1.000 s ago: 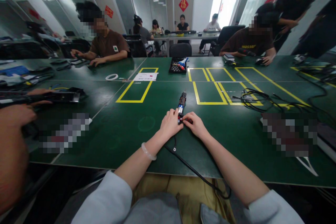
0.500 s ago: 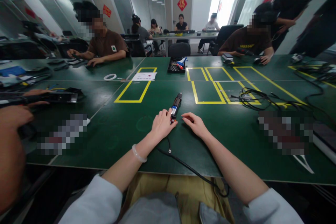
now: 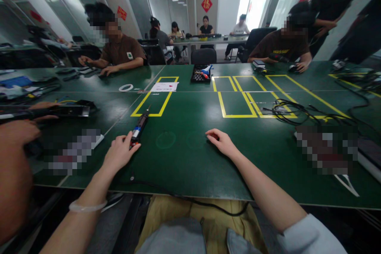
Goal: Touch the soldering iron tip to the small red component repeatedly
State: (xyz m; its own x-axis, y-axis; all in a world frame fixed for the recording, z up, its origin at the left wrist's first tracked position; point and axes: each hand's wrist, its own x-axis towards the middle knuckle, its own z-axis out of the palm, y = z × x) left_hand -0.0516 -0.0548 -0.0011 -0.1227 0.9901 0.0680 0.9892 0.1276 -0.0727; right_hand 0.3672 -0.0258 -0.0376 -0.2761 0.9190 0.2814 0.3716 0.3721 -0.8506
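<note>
While left hand holds device, right hand apart

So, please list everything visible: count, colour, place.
Tool: one, black, blue, silver, left
Cord: one, black, front edge
Table: one, green, foreground
Tape outlines: several, yellow, tabletop
Tray: one, black, far side
Paper: one, white, left of tray
Ring: one, white, left of paper
Cable tangle: one, black, right
Clutter: uncounted, mixed, left
Pixelated items: two, mixed, sides
People: several, mostly dark clothes, around
Chairs: several, black, background
Signs: several, red, walls
Left grip: one, bare, on tool
Right grip: one, bare, mid table
</note>
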